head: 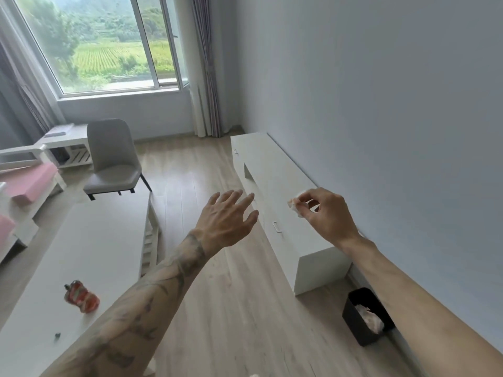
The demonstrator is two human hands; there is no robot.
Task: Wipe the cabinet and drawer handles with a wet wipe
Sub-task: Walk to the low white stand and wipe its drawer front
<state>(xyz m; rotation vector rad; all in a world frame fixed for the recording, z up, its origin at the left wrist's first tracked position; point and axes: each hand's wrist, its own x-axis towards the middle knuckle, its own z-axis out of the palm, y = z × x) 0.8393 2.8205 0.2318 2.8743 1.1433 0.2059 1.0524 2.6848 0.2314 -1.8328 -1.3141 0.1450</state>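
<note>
1. Risk: the wipe (295, 207) is a small crumpled wad, pinched at the fingertips of the right hand (326, 213). Little of it pokes out past the fingers. I'd expect it to slip, or bare fingers to do the rubbing, once it drags on a handle.
2. Risk: the handles are thin little loops. The nearest handle (276, 227) sits on the cabinet (321, 268) front, below and left of the wipe. The far handle (235, 151) is up at the window end. It would be easy to smear the panel, miss the loop, or skip the far one.
3. There may be another handle behind the left fingertips. I can't confirm it.
4. Risk: the cabinet is low on the floor, so it's a long reach down. An off-balance swipe would land badly.
5. Right hand: thumb and forefingers grasp the wipe and the other fingers are curled. It hovers over the cabinet top, touching nothing.
6. Left hand (226, 219): empty and released, fingers straight and spread, palm down. It's over the floor beside the cabinet front.
7. The bin (351, 319) at the cabinet's near end holds crumpled white stuff. It's well apart from both hands.
</note>
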